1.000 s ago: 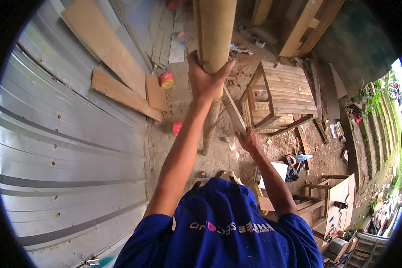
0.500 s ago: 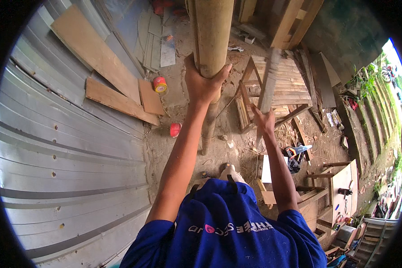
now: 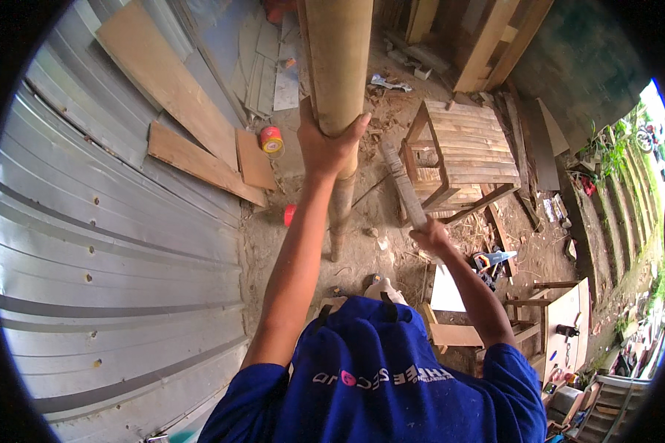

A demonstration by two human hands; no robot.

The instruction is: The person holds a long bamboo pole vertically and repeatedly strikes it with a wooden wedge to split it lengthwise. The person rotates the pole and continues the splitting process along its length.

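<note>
A thick tan bamboo pole [image 3: 338, 66] stands upright in front of me, its upper end running out of the top of the picture. My left hand [image 3: 329, 144] is wrapped round it, thumb on the right side. Below that hand the pole's narrower, darker lower part reaches down to the ground. To the right, my right hand [image 3: 430, 235] grips a flat, rough wooden stick [image 3: 403, 184] by its near end. The stick slants up and to the left, its far end apart from the pole.
A slatted bamboo stool [image 3: 473, 144] lies beyond my right hand. Wooden boards [image 3: 174, 81] lean on the corrugated metal wall [image 3: 118, 258] at left, near a red-and-yellow can [image 3: 271, 139]. A handsaw [image 3: 493, 258] and a wooden table [image 3: 567, 325] are at right.
My right hand has come down and slightly left, and the stick has swung from near upright to slanting left. The left hand keeps its hold on the pole; the whole view has shifted slightly.
</note>
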